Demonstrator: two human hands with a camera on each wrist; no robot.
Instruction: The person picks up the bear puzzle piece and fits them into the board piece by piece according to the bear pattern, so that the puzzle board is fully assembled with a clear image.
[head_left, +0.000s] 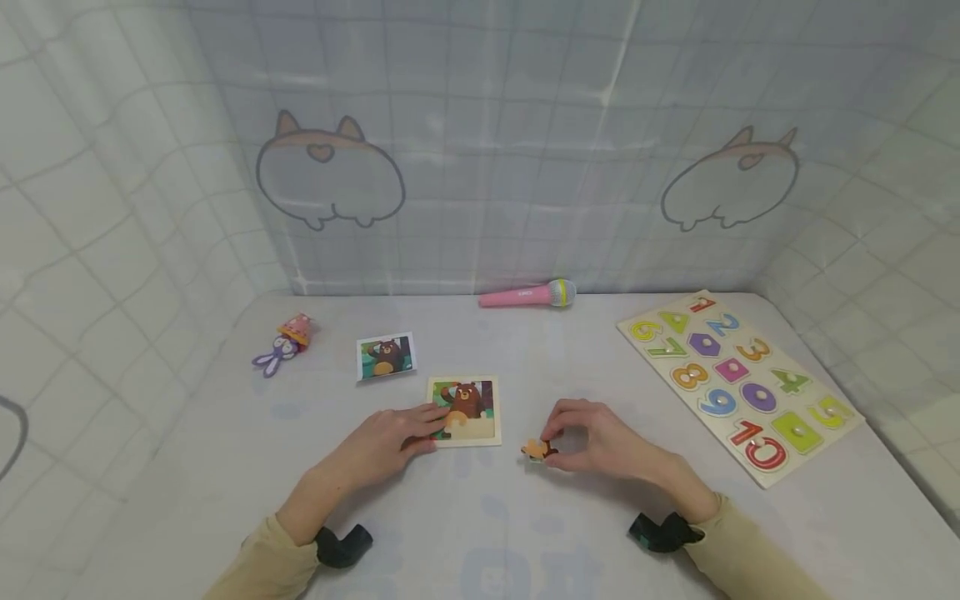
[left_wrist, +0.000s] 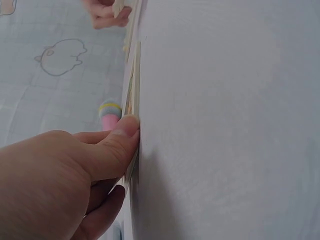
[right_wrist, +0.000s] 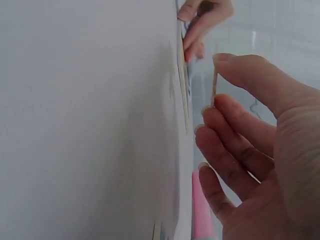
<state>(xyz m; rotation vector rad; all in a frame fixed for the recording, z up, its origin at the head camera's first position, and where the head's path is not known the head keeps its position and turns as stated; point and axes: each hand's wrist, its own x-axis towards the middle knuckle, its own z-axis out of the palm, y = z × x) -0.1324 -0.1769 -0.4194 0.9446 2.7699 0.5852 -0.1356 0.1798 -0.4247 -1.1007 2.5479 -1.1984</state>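
A square wooden bear puzzle point(head_left: 487, 379) lies at mid-table, with a bare wood patch showing low in its picture. My left hand point(head_left: 390, 442) grips it at the left edge, thumb along the near side and fingers over the picture. In the left wrist view the thumb of that hand point(left_wrist: 95, 160) presses the puzzle's thin edge point(left_wrist: 136, 75). To the right, my right hand point(head_left: 600, 442) pinches a small orange and brown puzzle piece point(head_left: 536, 450) between thumb and fingers. Seen edge-on in the right wrist view, the piece point(right_wrist: 215, 87) is a thin strip above the tabletop.
A bear picture card point(head_left: 386, 357) lies behind the puzzle on the left. Farther left is a purple bunny toy with a pink top point(head_left: 285, 343). A pink toy microphone point(head_left: 525, 295) lies at the back. A number-and-shape board point(head_left: 738, 383) occupies the right side.
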